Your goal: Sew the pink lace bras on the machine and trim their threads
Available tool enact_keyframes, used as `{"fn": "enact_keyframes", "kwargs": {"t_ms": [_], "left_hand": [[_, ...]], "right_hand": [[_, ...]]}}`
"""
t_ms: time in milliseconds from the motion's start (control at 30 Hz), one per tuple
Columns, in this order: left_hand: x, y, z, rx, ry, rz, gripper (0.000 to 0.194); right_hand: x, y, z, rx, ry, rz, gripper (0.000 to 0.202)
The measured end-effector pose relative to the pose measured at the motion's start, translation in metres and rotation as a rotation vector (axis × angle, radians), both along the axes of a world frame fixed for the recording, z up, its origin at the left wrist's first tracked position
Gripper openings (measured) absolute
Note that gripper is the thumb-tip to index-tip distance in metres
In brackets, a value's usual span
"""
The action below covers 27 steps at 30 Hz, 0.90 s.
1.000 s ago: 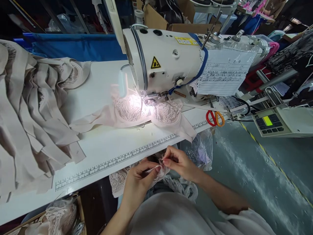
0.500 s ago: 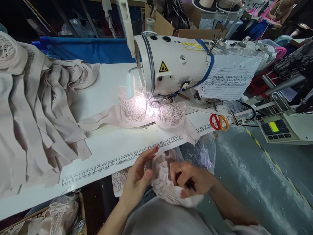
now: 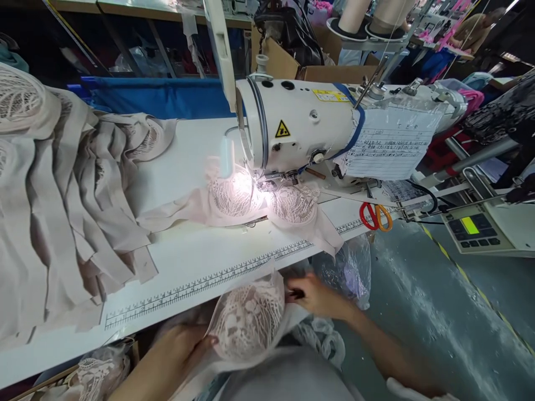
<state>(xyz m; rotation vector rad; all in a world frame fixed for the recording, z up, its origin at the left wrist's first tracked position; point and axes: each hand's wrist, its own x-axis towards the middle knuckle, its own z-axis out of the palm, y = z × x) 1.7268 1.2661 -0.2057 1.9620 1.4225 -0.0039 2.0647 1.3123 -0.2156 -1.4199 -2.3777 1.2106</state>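
Note:
A pale pink lace bra (image 3: 251, 317) is stretched between my hands, below the table's front edge. My left hand (image 3: 188, 342) is closed on its left side, thumb on top. My right hand (image 3: 311, 295) pinches the other side of the cup; a small dark item shows in that fist, too hidden to name. Beyond my hands, a second lace bra (image 3: 292, 209) lies spread on the table under the lit needle area of a white sewing machine (image 3: 296, 122). Part of the held bra runs out of view at the bottom.
Several beige bras (image 3: 62, 223) are piled on the table's left. Scissors (image 3: 375, 216) with red and orange handles lie at the right edge, near a control panel (image 3: 472, 228). A plastic bag (image 3: 355, 273) hangs below. Lace pieces (image 3: 96, 373) fill a box at lower left.
My left hand has moved down and left and now grips the bra, where it was spread before. My right hand has risen slightly. The bra is opened out, cup facing up.

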Motion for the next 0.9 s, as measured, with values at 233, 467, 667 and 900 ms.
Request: {"fn": "enact_keyframes", "kwargs": {"t_ms": [233,467,667,900], "left_hand": [[0.054,0.010,-0.066,0.245,0.462,-0.020,0.031],[0.079,0.022,-0.032,0.990,-0.284,-0.501,0.023],[0.087,0.154,0.023,1.097,0.033,-0.417,0.036],[0.097,0.206,0.022,0.854,0.402,-0.700,0.036]], "right_hand": [[-0.033,-0.005,-0.054,0.236,-0.401,-0.118,0.024],[-0.013,0.014,-0.005,1.004,0.066,0.322,0.021],[-0.011,0.136,0.054,0.972,-0.271,-0.165,0.029],[-0.010,0.219,0.056,0.611,-0.544,-0.144,0.025]]}}
